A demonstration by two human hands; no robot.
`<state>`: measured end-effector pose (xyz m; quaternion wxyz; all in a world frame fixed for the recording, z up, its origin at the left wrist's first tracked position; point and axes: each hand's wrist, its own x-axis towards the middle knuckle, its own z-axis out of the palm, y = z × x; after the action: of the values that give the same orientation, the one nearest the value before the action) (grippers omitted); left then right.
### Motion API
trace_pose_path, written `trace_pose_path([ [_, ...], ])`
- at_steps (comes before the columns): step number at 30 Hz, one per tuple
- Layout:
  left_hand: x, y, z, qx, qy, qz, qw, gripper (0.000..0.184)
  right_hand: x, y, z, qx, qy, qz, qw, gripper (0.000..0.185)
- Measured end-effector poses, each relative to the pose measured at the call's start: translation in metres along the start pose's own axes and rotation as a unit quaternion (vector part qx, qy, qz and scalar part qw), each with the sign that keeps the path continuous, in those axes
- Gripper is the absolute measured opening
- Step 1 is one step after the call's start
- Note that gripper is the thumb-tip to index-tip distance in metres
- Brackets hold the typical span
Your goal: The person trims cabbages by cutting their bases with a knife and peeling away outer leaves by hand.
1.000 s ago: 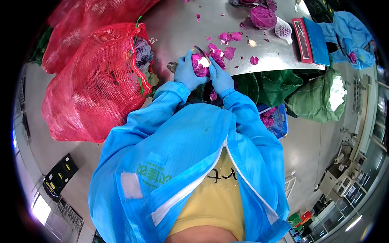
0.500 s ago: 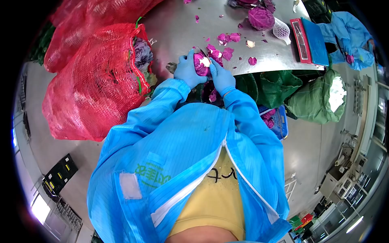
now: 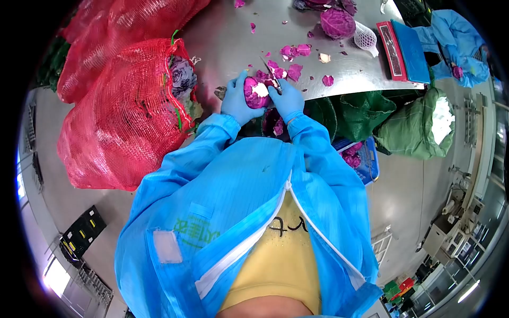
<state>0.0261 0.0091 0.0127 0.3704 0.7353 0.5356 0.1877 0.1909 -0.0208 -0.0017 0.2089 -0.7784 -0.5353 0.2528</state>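
Blue gloves cover both hands. My left hand [image 3: 238, 100] is wrapped round a small purple cabbage [image 3: 253, 94] with a white cut patch on it. My right hand [image 3: 287, 99], just right of the cabbage, is closed on a knife [image 3: 265, 64] whose thin dark blade points up and away from me. Torn purple leaves [image 3: 295, 72] lie beyond the hands on the metal table [image 3: 222, 32]. Farther back rests a whole purple cabbage [image 3: 338, 23] beside a white net-wrapped item [image 3: 365, 38].
A red mesh sack [image 3: 122, 116] of cabbages stands at the left. Green sacks [image 3: 366, 114] and a blue crate [image 3: 367, 164] are below the table's right edge. Red and blue flat items [image 3: 408, 53] lie at the table's right end, near another person's blue sleeve [image 3: 450, 37].
The cabbage and my left hand have shifted slightly left and down. The knife now shows beyond the cabbage, a little apart from its white patch.
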Motion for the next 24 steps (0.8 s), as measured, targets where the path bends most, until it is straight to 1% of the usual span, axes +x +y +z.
trace_pose_path([
  [1,-0.002,-0.001,-0.001,-0.002,0.001,-0.003,1.0,0.114,0.005,0.01,0.01,0.001,0.0,0.0,1.0,0.035],
  [2,-0.003,-0.006,0.0,-0.001,0.0,-0.003,1.0,0.114,0.011,0.02,0.02,0.185,-0.017,0.055,0.981,0.029],
  [3,-0.005,-0.011,0.001,-0.015,0.01,0.008,1.0,0.114,0.012,0.02,0.022,0.362,-0.032,0.109,0.925,0.024],
  [4,-0.004,-0.014,0.002,-0.03,0.022,0.021,0.999,0.115,0.012,0.019,0.025,0.361,-0.032,0.108,0.926,0.024],
  [6,-0.005,-0.018,0.003,-0.038,0.028,0.029,0.998,0.114,0.003,0.015,0.034,0.492,0.035,0.187,0.85,0.017],
  [7,-0.008,-0.018,0.002,-0.045,0.03,0.037,0.998,0.114,-0.003,0.016,0.036,0.491,0.034,0.19,0.849,0.017],
  [9,-0.013,-0.029,0.008,-0.059,0.046,0.054,0.996,0.114,-0.007,0.015,0.037,0.557,0.078,0.199,0.802,0.014],
  [10,-0.015,-0.035,0.011,-0.073,0.061,0.069,0.993,0.113,-0.011,0.012,0.037,0.558,0.078,0.199,0.802,0.014],
  [12,-0.019,-0.045,0.018,-0.09,0.056,0.055,0.993,0.113,-0.027,0.005,0.039,0.568,0.084,0.161,0.803,0.015],
  [13,-0.018,-0.051,0.024,-0.136,0.06,0.062,0.987,0.113,-0.026,0.005,0.041,0.577,0.1,0.178,0.791,0.023],
  [14,-0.021,-0.058,0.027,-0.179,0.064,0.065,0.98,0.113,-0.026,0.009,0.042,0.577,0.096,0.178,0.791,0.023],
  [16,-0.023,-0.054,0.016,-0.15,0.062,0.065,0.985,0.113,-0.026,0.012,0.04,0.615,0.12,0.205,0.752,0.023],
  [17,-0.022,-0.053,0.013,-0.217,0.046,0.052,0.974,0.114,-0.027,0.013,0.04,0.603,0.107,0.197,0.765,0.021],
  [18,-0.021,-0.052,0.012,-0.283,0.03,0.038,0.958,0.114,-0.027,0.011,0.04,0.603,0.108,0.198,0.765,0.021],
  [19,-0.02,-0.054,0.012,-0.246,0.028,0.056,0.967,0.115,-0.029,0.009,0.042,0.586,0.098,0.157,0.789,0.02],
  [21,-0.023,-0.05,0.01,-0.242,0.029,0.042,0.969,0.114,-0.03,0.008,0.045,0.542,0.089,0.081,0.832,0.018],
  [22,-0.021,-0.047,0.009,-0.239,0.032,0.031,0.97,0.114,-0.029,0.01,0.046,0.543,0.089,0.079,0.831,0.018],
  [24,-0.023,-0.046,0.008,-0.221,0.04,0.024,0.974,0.113,-0.035,0.009,0.043,0.497,0.091,0.087,0.858,0.016],
])
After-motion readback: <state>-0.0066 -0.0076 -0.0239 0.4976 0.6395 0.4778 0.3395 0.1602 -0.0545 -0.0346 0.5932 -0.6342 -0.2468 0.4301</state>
